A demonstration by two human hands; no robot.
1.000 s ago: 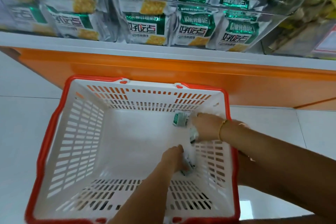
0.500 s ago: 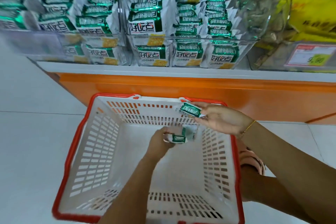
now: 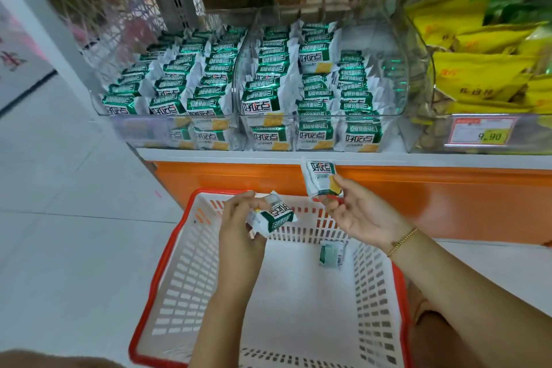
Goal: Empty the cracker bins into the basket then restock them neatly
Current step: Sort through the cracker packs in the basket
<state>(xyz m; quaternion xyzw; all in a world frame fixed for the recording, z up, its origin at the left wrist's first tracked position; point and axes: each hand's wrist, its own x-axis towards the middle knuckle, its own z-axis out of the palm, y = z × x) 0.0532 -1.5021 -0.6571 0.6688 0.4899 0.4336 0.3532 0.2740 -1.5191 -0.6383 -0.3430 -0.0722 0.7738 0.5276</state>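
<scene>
A white basket with a red rim (image 3: 155,275) stands on the floor below the shelf. One cracker packet (image 3: 331,253) lies on its bottom near the far right wall. My left hand (image 3: 239,218) grips a green-and-white cracker packet (image 3: 276,215) above the basket's far side. My right hand (image 3: 358,212) pinches another cracker packet (image 3: 319,178) upright, just below the shelf edge. Two clear cracker bins sit on the shelf: the left bin (image 3: 167,89) and the right bin (image 3: 316,84), both filled with rows of the same packets.
A clear bin of yellow snack bags (image 3: 484,69) with a price tag (image 3: 484,131) stands to the right. The orange shelf base (image 3: 418,194) runs behind the basket. White tiled floor (image 3: 74,218) lies to the left. A shelf upright (image 3: 50,24) rises at the left.
Both hands have come up out of the basket, each with a cracker packet, toward the shelf. The view has tilted up, showing the bins fully. One packet stays in the basket.
</scene>
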